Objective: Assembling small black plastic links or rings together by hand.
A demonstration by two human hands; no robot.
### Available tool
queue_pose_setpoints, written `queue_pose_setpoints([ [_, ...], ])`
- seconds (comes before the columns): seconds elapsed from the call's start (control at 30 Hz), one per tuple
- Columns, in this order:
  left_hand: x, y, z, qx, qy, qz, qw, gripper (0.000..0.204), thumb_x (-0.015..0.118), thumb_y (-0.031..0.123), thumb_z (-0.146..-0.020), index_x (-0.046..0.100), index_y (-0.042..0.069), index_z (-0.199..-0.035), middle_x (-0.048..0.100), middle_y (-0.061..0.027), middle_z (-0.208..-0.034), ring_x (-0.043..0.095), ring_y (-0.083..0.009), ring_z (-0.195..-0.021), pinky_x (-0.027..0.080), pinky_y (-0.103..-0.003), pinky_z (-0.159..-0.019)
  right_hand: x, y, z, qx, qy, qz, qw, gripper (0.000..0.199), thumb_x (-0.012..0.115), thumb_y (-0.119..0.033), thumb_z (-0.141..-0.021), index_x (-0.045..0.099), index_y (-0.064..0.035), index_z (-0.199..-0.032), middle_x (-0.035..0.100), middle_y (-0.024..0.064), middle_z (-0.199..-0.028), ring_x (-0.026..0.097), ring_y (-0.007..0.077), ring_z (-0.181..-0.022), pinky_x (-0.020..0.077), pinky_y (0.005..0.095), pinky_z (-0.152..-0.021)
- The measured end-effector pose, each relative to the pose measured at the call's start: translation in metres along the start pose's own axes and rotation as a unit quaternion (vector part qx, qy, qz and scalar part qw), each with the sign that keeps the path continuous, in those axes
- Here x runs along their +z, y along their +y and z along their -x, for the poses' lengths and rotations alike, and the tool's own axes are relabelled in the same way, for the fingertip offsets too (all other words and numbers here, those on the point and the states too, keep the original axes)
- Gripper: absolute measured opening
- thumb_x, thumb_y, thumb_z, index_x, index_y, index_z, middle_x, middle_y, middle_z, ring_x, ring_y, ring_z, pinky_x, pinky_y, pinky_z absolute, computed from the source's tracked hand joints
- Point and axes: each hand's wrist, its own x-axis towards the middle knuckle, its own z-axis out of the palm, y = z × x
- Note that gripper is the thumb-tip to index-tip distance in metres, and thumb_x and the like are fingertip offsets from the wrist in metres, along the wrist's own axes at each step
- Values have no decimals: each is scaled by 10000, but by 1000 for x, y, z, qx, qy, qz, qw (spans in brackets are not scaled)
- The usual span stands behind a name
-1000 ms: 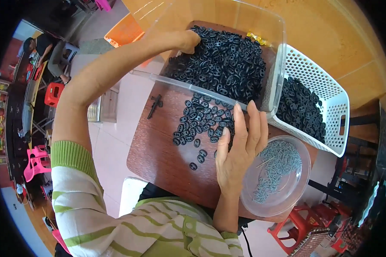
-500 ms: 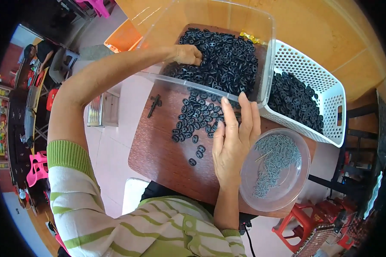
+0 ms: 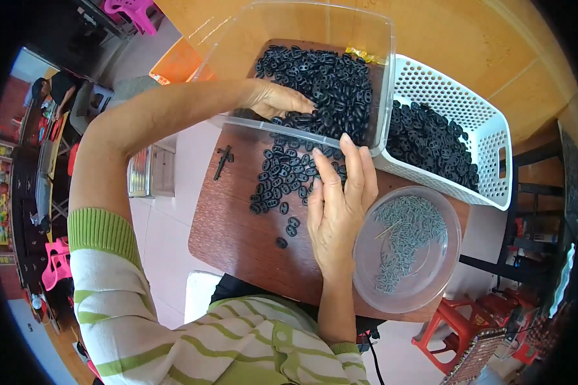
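My left hand [image 3: 277, 100] reaches over the wall of a clear plastic bin [image 3: 392, 83]. Its fingertips are sunk among a heap of small black oval two-hole pieces [image 3: 331, 83], so I cannot see what they hold. The fingers of my right hand [image 3: 341, 208] are stretched out and apart. Their tips touch or nearly touch the bin's near rim, with nothing visible in the hand. More black pieces [image 3: 279, 173] lie loose on the brown table [image 3: 237, 231], just left of my right hand. Beside that hand stands a round clear tub [image 3: 433, 282] with many small grey-blue screw-like pieces [image 3: 408, 237].
A white perforated basket [image 3: 478, 115] with more black pieces stands right of the bin. A dark cross-shaped thing [image 3: 223, 162] lies on the table's left. An orange container [image 3: 176, 63] is behind my left arm. A red stool [image 3: 453, 330] stands lower right. Another person [image 3: 61, 90] is far left.
My left hand has turned and pushed further right into the black pieces. My right hand stays stretched out near the rim. The whole view has shifted slightly.
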Motion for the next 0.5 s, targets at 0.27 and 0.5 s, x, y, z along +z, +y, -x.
queue_pose_setpoints([
  [0.27,2,3,-11,-6,-171,134,976,374,687,357,-842,598,128,-1124,589,14,-1133,485,-142,-1124,398,-372,-977,-2,-1,-1,2,-7,16,1000,394,611,34,-772,646,-111,-1137,432,92,-1400,355,318,-1299,281,413,-1075],
  [0.5,24,31,-5,-6,-201,125,971,243,678,250,-852,664,70,-1015,660,-4,-971,615,-106,-889,525,-296,-777,-2,-2,1,12,-17,30,999,393,601,29,-784,646,-127,-1142,438,90,-1395,362,318,-1292,278,413,-1072],
])
